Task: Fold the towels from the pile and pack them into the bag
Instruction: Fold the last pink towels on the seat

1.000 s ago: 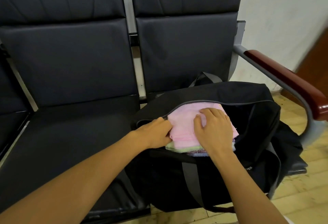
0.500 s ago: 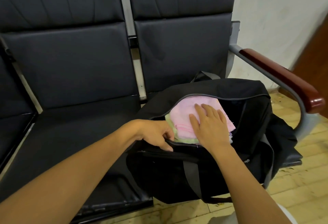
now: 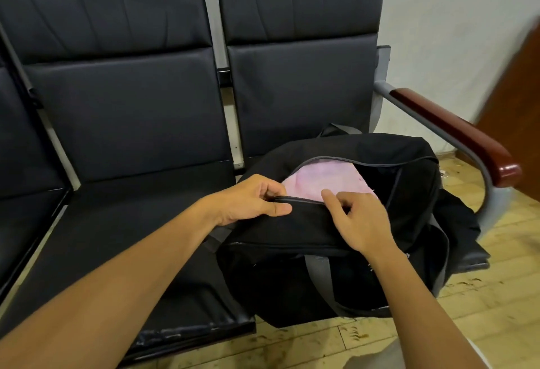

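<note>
A black duffel bag [image 3: 327, 275] lies on the right seat of a row of black chairs, its top zipper open. Inside it a folded pink towel [image 3: 324, 178] shows through the opening; the towels under it are hidden. My left hand [image 3: 251, 199] pinches the near zipper edge of the bag at its left end, thumb below and fingers curled over the rim. My right hand [image 3: 359, 219] holds the same near flap further right, its fingers curled over the edge, in front of the towel.
The left seat [image 3: 122, 222] beside the bag is bare black padding. A grey metal armrest with a dark red wooden top [image 3: 455, 132] rises right of the bag. A white wall stands behind, and yellowish wooden floor [image 3: 482, 310] lies below right.
My right hand has come off the pink towel and moved to the bag's near flap. Both hands have lifted that flap up over the towels, hiding the lower ones.
</note>
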`<control>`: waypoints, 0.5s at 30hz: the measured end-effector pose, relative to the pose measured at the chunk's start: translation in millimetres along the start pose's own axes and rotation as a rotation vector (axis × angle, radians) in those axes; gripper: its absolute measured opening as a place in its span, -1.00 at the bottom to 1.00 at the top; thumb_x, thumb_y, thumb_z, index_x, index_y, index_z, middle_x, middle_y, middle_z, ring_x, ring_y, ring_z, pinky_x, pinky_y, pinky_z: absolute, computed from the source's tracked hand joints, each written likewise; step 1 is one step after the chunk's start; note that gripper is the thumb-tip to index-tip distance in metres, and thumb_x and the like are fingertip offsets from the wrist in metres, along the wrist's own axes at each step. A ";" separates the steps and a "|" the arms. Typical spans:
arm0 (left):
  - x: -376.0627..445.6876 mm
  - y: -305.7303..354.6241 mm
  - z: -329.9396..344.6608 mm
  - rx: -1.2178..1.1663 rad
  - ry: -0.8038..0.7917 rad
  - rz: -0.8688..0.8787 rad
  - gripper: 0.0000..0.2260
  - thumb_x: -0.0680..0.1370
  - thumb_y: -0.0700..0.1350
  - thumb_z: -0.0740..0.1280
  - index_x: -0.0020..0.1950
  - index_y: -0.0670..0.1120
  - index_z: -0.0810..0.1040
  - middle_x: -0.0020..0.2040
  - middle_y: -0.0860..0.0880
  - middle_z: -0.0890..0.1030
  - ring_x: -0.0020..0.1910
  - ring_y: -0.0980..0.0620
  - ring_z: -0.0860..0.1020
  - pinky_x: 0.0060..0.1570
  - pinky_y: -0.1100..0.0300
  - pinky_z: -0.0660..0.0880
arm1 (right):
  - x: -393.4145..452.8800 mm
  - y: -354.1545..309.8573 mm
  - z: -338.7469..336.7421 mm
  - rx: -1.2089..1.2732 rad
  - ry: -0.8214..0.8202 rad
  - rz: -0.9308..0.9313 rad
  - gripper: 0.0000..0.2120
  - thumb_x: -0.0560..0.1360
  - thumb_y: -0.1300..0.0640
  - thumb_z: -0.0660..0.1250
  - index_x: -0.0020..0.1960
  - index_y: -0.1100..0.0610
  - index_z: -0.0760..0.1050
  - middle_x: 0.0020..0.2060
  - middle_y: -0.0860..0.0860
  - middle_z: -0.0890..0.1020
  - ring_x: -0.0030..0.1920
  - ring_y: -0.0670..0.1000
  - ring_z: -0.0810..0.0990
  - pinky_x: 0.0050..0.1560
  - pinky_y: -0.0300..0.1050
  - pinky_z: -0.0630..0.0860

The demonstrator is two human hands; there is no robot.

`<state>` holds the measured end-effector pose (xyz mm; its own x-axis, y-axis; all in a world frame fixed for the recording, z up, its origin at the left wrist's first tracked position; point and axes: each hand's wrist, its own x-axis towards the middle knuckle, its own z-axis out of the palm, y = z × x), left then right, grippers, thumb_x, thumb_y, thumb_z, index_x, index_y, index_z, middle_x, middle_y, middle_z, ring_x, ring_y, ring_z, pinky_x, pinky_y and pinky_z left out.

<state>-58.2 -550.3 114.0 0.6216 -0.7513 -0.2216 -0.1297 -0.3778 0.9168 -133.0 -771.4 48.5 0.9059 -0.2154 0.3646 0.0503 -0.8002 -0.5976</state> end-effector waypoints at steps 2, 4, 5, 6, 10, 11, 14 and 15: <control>-1.9 0.3 -1.9 -0.015 0.004 -0.006 -0.84 0.56 -0.25 0.36 -0.20 -0.07 0.60 -0.23 0.04 0.65 -0.18 0.12 0.61 -0.08 0.25 0.53 | -0.6 5.4 -6.4 -0.113 0.125 0.002 -0.41 0.53 -0.27 0.10 -0.48 0.14 0.30 -0.63 -0.01 0.31 -0.57 -0.01 0.33 -0.45 -0.15 0.21; -4.3 0.4 -5.1 -0.038 0.003 -0.028 -0.83 0.57 -0.25 0.35 -0.21 -0.08 0.58 -0.25 0.06 0.64 -0.22 0.15 0.60 -0.13 0.30 0.52 | 1.2 6.8 -8.9 -0.199 0.261 -0.030 -0.43 0.54 -0.20 0.11 -0.49 0.16 0.27 -0.64 0.00 0.31 -0.58 0.06 0.31 -0.44 -0.16 0.16; -4.9 0.3 -6.9 -0.042 0.005 -0.037 -0.84 0.56 -0.25 0.35 -0.21 -0.09 0.58 -0.26 0.05 0.63 -0.22 0.16 0.60 -0.14 0.31 0.51 | 2.7 6.3 -8.7 -0.230 0.353 -0.070 -0.46 0.56 -0.13 0.14 -0.50 0.15 0.25 -0.63 0.01 0.31 -0.57 0.07 0.29 -0.42 -0.14 0.15; -5.8 0.2 -8.5 -0.039 0.011 -0.044 -0.84 0.56 -0.24 0.35 -0.21 -0.09 0.58 -0.26 0.05 0.63 -0.22 0.16 0.59 -0.14 0.31 0.51 | 4.3 4.8 -8.1 -0.246 0.446 -0.127 -0.48 0.58 -0.06 0.17 -0.49 0.14 0.24 -0.62 0.01 0.31 -0.56 0.07 0.27 -0.39 -0.12 0.18; -8.5 -6.3 -18.3 0.061 0.083 -0.096 -0.91 0.56 -0.14 0.38 -0.07 -0.12 0.65 -0.09 -0.08 0.69 -0.08 0.05 0.65 0.03 0.22 0.57 | 17.5 -2.3 -0.8 -0.188 0.610 -0.259 -0.55 0.63 0.07 0.20 -0.41 0.15 0.29 -0.53 0.02 0.35 -0.47 0.01 0.27 -0.21 -0.08 0.26; -8.6 -10.4 -20.8 0.108 0.137 -0.108 -0.88 0.55 -0.10 0.39 -0.03 -0.13 0.67 -0.04 -0.07 0.70 -0.02 0.04 0.66 0.09 0.19 0.57 | 20.7 -4.0 2.8 -0.187 0.598 -0.237 -0.57 0.63 0.05 0.19 -0.39 0.15 0.30 -0.50 0.02 0.36 -0.44 0.00 0.28 -0.18 -0.09 0.26; -11.6 -24.2 -26.2 0.227 0.363 -0.109 -0.86 0.52 -0.04 0.43 -0.05 -0.11 0.67 -0.07 -0.02 0.69 -0.02 0.06 0.64 0.09 0.16 0.58 | 29.4 -10.8 16.0 -0.222 0.523 -0.146 -0.59 0.64 -0.02 0.16 -0.34 0.11 0.32 -0.45 -0.01 0.41 -0.34 0.00 0.36 -0.05 -0.02 0.33; -12.6 -29.3 -28.3 0.251 0.413 -0.114 -0.85 0.52 -0.03 0.43 -0.07 -0.11 0.66 -0.08 -0.03 0.69 -0.04 0.03 0.64 0.05 0.14 0.59 | 32.0 -13.1 20.0 -0.245 0.505 -0.128 -0.61 0.64 -0.03 0.15 -0.33 0.09 0.32 -0.44 -0.02 0.42 -0.31 0.01 0.40 -0.01 0.00 0.34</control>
<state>-40.3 -514.4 99.3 0.8902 -0.4398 -0.1189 -0.1937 -0.6015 0.7751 -96.3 -756.6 53.7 0.5832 -0.3007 0.7546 -0.0070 -0.9308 -0.3655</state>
